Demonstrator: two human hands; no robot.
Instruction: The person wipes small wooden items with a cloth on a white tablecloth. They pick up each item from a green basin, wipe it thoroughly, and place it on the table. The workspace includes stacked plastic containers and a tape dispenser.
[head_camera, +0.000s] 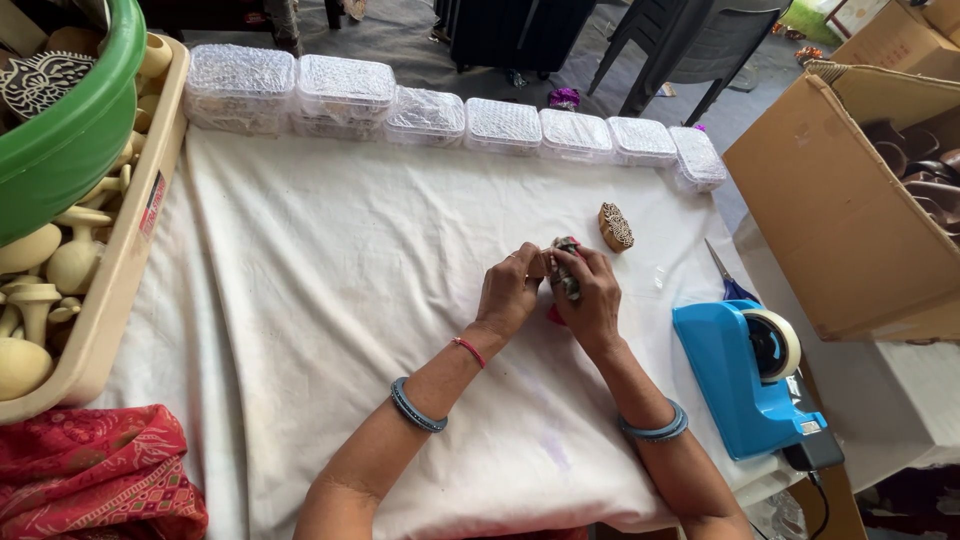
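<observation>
Both hands, left hand (508, 292) and right hand (590, 300), pinch a small wooden block (538, 264) and soft rag (566, 268) left of the tape dispenser (752, 380): light, rigid, probably best gripped by its sides.

Head view under even, diffuse daylight, bright overall. The white cloth (350, 300) reflects strongly and nears overexposure at centre, yet its creases remain legible. Shadows are soft and short: faint ones lie beneath the forearms and beside the blue tape dispenser (750, 375). Small glints mark the row of clear plastic boxes (450, 115) along the far edge. Focus is sharp throughout, without motion blur. Wide-angle distortion bends the table's edges and stretches the green tub (70, 120) at far left.
</observation>
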